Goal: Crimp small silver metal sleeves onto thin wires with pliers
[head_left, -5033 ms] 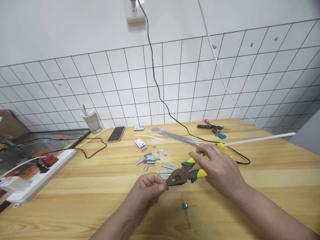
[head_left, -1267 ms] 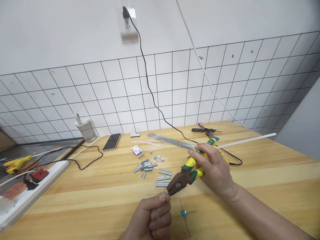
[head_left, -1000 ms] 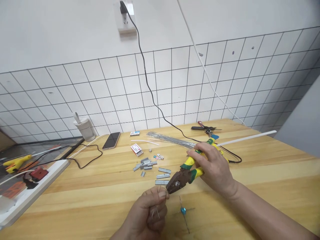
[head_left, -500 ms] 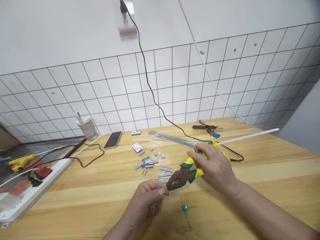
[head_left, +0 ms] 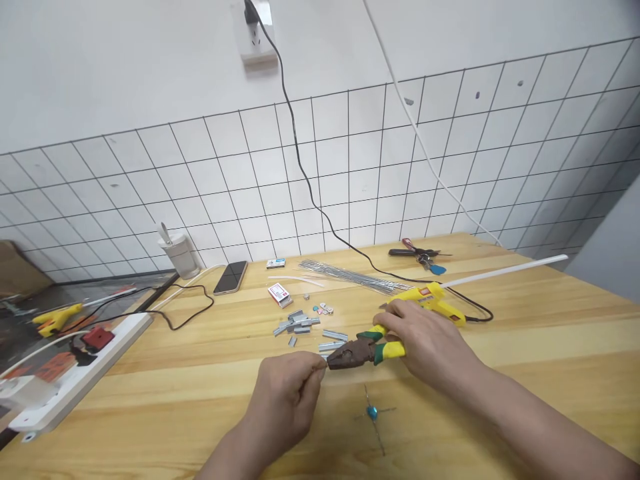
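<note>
Right hand [head_left: 425, 337]: grip closed around the yellow-and-green handles of combination pliers [head_left: 350, 354]. Left hand [head_left: 289, 393]: grip pinched on a thin wire [head_left: 326, 364], mostly hidden, at the plier tips. Nearer, on the tabletop [head_left: 200, 387], a blue-centred wire cross [head_left: 373, 413]; beyond, staple strips [head_left: 297, 323], a wire bundle [head_left: 350, 275] and a yellow glue gun [head_left: 431, 296].

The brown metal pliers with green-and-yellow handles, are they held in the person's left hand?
No, the right hand holds the pliers by their handles, while the left hand is at their tip.
</note>
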Demonstrator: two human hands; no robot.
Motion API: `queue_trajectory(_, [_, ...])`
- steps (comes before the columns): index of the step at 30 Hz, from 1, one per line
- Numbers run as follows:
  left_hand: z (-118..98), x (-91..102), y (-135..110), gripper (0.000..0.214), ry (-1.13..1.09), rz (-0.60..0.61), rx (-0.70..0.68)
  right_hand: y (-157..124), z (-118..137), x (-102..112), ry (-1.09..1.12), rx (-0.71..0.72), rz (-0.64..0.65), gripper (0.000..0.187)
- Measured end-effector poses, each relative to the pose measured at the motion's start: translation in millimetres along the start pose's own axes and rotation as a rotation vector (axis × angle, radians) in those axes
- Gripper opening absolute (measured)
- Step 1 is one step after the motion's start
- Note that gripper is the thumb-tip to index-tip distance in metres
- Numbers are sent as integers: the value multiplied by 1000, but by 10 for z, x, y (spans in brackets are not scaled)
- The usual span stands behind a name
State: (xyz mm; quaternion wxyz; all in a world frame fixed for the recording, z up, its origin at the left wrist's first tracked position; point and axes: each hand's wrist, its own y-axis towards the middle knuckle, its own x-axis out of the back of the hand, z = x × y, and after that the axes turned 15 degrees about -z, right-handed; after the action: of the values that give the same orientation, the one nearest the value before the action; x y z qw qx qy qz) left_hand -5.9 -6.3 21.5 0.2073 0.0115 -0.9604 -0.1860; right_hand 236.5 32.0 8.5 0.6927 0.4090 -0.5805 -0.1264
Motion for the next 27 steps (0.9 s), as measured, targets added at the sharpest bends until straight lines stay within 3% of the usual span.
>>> queue_trajectory(5, [10,-49,48,18,-442,38,521,28,-61,1,-21,-13,-118,61])
queue_trajectory(9, [39,-74,36,14,-799,104,707,28,-90,-16,-42,-45,-240,57])
queue_trajectory(14, [92,-92,9,10,-1155,230,920,33,-25,12,-30,-51,-258,48])
queue_trajectory(21, [148,-114,-25,8,-1365,262,1041,13,27,-23,27,-117,-163,42])
queue_trajectory(27, [121,-140,-13,13,-1210,225,920,1,19,-38,23,-101,-169,47])
